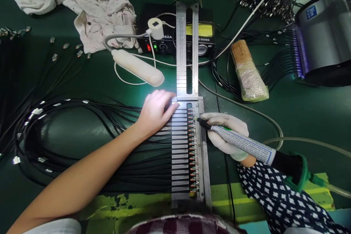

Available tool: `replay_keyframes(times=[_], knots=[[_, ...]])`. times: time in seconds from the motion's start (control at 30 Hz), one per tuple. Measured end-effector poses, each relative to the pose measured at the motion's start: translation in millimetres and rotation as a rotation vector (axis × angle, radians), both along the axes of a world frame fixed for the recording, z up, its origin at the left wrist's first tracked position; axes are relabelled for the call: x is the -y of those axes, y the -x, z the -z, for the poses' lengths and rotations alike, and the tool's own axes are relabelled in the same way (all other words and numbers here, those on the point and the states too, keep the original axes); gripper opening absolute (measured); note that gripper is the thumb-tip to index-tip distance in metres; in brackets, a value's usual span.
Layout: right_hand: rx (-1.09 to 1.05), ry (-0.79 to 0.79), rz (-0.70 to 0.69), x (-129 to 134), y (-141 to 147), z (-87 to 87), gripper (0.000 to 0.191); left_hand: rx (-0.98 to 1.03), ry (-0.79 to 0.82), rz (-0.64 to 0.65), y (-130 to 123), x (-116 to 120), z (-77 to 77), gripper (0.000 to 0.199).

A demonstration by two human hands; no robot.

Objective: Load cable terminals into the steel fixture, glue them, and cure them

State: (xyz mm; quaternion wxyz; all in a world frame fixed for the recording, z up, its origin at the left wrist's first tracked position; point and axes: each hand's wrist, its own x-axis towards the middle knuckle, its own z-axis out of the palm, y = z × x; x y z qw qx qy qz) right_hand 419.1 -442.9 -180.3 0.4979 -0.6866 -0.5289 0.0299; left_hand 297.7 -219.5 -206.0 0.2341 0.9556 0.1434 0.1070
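My bare left hand (156, 111) rests at the upper left edge of a metal fixture (201, 153), thumb and index finger pinched near its top corner. Black cables (156, 150) run across the fixture in parallel slots, their small connectors (192, 139) lined up in a column. In a white glove, my right hand (229, 131) grips a dispensing syringe (244, 142) with a printed label. The syringe's black tip is at the fixture's right side, beside the upper connectors. A green cap and clear hose join its rear end.
Behind the fixture sits a black dispenser box (164, 49) with a white lamp (138, 67) before it. Crumpled cloth (101, 7) lies back left, a wrapped wooden block (249, 69) right, and a grey machine (326, 36) far right. Coiled cables (27, 131) spread left.
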Motion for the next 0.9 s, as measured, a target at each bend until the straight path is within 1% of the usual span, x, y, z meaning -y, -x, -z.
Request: replay_keyframes(times=[0.43,0.7,0.9], knots=[[0.005,-0.045,-0.034,1.7,-1.6,2.8,0.012,0.012,-0.006,0.008,0.1,-0.9,0.4,0.027],[0.015,-0.065,-0.045,-0.4,-2.4,0.8,0.011,0.014,-0.001,0.006,0.3,-0.9,0.5,0.027],[0.024,-0.046,-0.042,-0.1,-3.0,0.9,0.012,0.010,0.000,0.006,0.0,-1.1,1.2,0.027]])
